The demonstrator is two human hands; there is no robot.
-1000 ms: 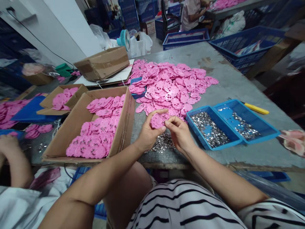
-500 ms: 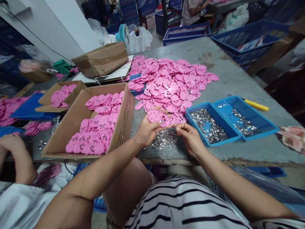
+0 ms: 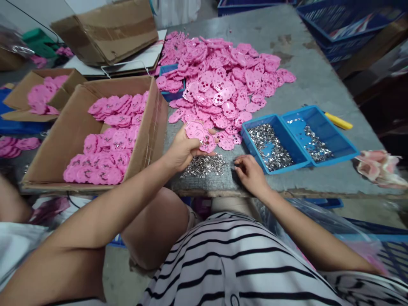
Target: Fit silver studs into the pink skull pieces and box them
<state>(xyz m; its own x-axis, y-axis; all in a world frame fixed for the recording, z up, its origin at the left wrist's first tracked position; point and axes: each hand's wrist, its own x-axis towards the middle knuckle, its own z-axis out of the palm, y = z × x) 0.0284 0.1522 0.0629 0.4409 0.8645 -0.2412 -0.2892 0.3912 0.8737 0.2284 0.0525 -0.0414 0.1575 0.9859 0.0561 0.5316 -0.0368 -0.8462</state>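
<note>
Grey worktable (image 3: 296, 85): left hand (image 3: 181, 149) pinches pink plastic piece (image 3: 200, 135) betw. thumb & fingers; right hand (image 3: 250, 173), fingers curled, touches loose metal clips (image 3: 204, 165).

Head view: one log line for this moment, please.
left hand: holds pink piece | right hand: on table, near clips | box: pink pieces

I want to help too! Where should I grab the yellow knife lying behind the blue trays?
Probably by the yellow knife's free end, from the right. Its other end tucks behind the blue tray, and it lies flat on the table, so pinch its long sides from above.
</note>
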